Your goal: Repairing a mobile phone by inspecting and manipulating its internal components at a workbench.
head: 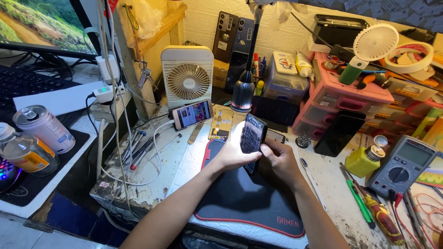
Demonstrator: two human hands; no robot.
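Note:
Both my hands hold a dark smartphone (252,137) upright above a black mat (249,198) with a red border. My left hand (233,154) grips its left edge and back. At the phone's lower right edge sits my right hand (277,159), fingers curled around it. The phone's cracked screen catches light from the lamp (243,92) just behind it. An opened phone body (220,124) with its circuit board showing lies flat beyond my left hand.
A lit phone (191,114) leans against a small white fan (187,76). Screwdrivers (364,203), a multimeter (401,166) and a yellow-green bottle (364,159) lie right. Pink drawers (341,99) stand behind. At left: a can (44,129), a bottle (27,154), a keyboard (27,85).

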